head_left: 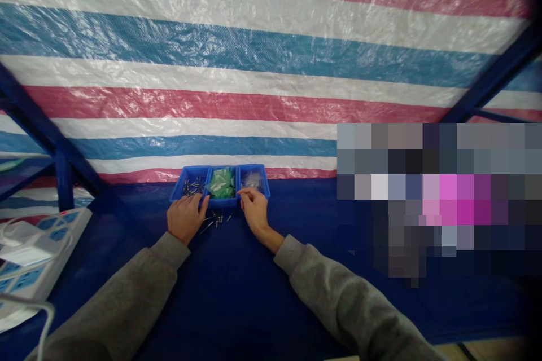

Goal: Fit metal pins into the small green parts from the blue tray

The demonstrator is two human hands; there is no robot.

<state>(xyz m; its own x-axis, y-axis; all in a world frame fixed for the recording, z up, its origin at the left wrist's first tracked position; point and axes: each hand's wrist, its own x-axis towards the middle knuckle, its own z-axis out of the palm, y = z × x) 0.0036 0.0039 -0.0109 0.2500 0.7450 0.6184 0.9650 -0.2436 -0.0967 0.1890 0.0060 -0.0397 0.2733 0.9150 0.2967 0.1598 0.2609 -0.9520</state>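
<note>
A blue bin with three compartments stands near the back of the blue table. Its left compartment holds small metal pieces with thin shanks, like rivets. Green plastic packets fill the middle one, and clear plastic packets lie in the right one. My left hand rests at the front rim of the left compartment, thumb a little apart from the fingers, nothing visible in it. At the right compartment's front left corner, my right hand is closed in a pinch; what it holds is too small to make out.
Several loose metal pieces lie on the table between my hands. A white power strip with plugs and cables is at the left. Behind the bin hangs a striped plastic sheet. The right side is pixelated.
</note>
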